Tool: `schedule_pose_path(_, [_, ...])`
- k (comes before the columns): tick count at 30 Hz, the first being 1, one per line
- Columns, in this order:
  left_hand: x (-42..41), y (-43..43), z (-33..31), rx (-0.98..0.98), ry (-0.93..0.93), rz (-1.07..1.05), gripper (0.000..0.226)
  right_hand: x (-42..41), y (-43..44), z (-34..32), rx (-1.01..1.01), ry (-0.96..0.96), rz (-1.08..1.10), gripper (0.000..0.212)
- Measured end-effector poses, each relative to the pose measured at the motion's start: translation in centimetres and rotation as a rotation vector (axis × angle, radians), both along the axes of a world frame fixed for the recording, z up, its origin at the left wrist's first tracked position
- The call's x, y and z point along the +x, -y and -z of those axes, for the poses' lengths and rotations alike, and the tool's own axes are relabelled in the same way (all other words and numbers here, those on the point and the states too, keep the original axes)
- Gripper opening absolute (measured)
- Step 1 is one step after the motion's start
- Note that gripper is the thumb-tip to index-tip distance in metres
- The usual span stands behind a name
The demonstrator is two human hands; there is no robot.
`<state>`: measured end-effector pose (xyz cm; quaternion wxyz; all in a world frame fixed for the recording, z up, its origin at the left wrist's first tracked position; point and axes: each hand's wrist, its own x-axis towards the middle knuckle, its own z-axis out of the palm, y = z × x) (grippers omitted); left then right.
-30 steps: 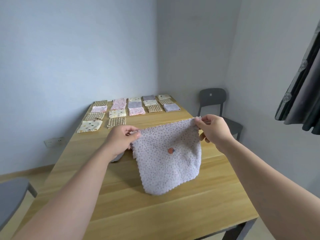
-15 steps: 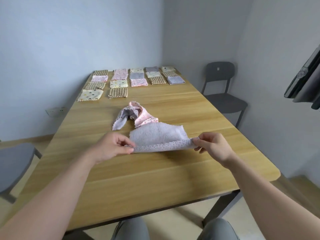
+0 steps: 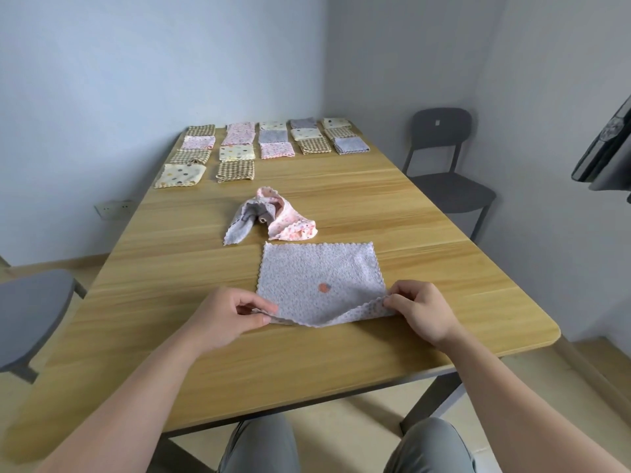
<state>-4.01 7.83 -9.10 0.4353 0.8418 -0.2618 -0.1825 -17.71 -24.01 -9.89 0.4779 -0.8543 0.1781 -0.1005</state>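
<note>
Grey and finely dotted, the washcloth (image 3: 319, 274) is lying spread flat on the wooden table (image 3: 444, 268), directly in front of the person. The left hand (image 3: 223, 317) is pinching its near-left corner between thumb and curled fingers. The right hand (image 3: 421, 310) is pinching the near-right corner likewise and raising the near edge slightly, probably to fold it toward 12 o'clock. At 11 o'clock, just past the far edge, a crumpled heap of pink and grey cloths (image 3: 276, 218) is possibly crowding that fold. Further toward 12 o'clock, folded cloths (image 3: 263, 145) are sitting in rows. A dark chair (image 3: 444, 165) is standing at 2 o'clock.
</note>
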Motion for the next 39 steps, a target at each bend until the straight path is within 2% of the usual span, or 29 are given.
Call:
schedule_pose_path(5, [0.1,-0.2,0.1,-0.022,-0.029,0.000,0.020,0.0,0.0,0.1,0.012,0.000,0.012,0.030])
schedule_pose_path(10, [0.3,-0.5,-0.5,-0.021,-0.054,-0.047,0.016,-0.1,0.0,-0.3,0.068,0.000,-0.017,0.020])
schedule_pose_path(14, [0.4,-0.4,-0.9,-0.038,-0.037,-0.055,0.015,0.0,0.2,-0.6,0.164,0.026,-0.026,0.022])
schedule_pose_path(17, [0.6,0.0,-0.9,-0.043,0.017,-0.091,0.015,0.4,0.3,-0.6,0.151,0.044,-0.010,0.021])
schedule_pose_path(21, [2.0,0.9,-0.7,-0.079,0.083,-0.187,0.015,2.0,0.6,-0.5,0.059,0.051,0.050,0.019])
schedule_pose_path(27, [5.1,3.4,-0.8,-0.081,0.148,-0.224,0.011,5.5,1.0,-0.8,-0.139,0.059,0.153,0.015])
schedule_pose_path(32, [7.9,5.1,0.1,-0.047,0.193,-0.244,0.011,8.2,1.9,0.8,-0.291,0.016,0.179,0.012])
schedule_pose_path(39, [9.1,6.1,2.9,0.083,0.390,-0.265,0.004,8.9,2.0,3.3,-0.546,0.041,0.214,0.012])
